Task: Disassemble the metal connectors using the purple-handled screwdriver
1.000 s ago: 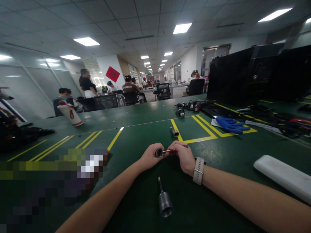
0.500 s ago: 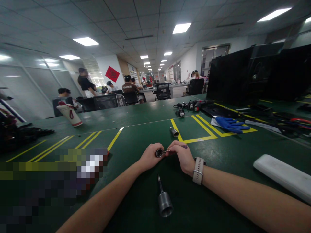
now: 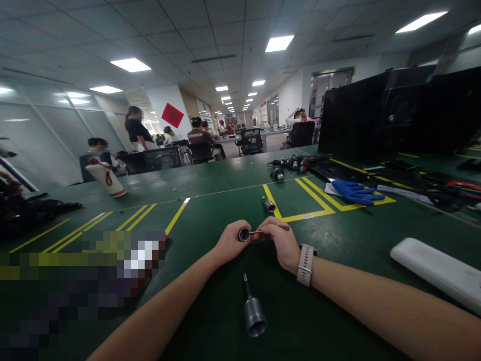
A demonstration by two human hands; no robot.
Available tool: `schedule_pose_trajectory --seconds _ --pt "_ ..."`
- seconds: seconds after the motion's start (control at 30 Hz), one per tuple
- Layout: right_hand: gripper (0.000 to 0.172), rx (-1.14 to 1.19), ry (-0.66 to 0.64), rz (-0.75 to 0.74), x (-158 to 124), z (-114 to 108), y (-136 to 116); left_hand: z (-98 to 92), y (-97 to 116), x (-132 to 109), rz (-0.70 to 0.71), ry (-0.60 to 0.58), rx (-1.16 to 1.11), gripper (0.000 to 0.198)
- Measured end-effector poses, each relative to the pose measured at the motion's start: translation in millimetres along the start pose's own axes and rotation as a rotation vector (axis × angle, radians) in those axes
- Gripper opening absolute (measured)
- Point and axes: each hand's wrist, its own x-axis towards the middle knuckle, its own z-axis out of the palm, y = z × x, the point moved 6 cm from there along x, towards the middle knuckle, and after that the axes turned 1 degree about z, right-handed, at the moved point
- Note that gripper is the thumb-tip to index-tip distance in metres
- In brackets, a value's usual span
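My left hand is closed around a small metal cylinder, its round open end facing me. In my right hand is a thin tool with a dark reddish handle, pinched near its shaft; the tip reaches the cylinder's opening. Whether the tip is inside cannot be made out. Below both hands, a larger metal cup-shaped part with a slim rod lies on the green table. A smaller metal part rests just beyond my hands, beside a yellow tape line.
A blue glove, a white long object and cables stand to the right. Dark metal parts lie farther back. A paper cup is at the back left. A blurred-out object lies left. People sit beyond the table.
The cylinder and the tool have shifted and turned slightly in my hands. The whole view has moved a little. A person in the back left has turned.
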Motion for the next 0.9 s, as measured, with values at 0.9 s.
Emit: schedule_pose_trajectory --seconds 0.9 --pt "0.014 -0.030 0.023 -0.073 0.3 -1.4 -3.5 0.8 0.8 -0.6 -0.013 -0.010 0.066 0.016"
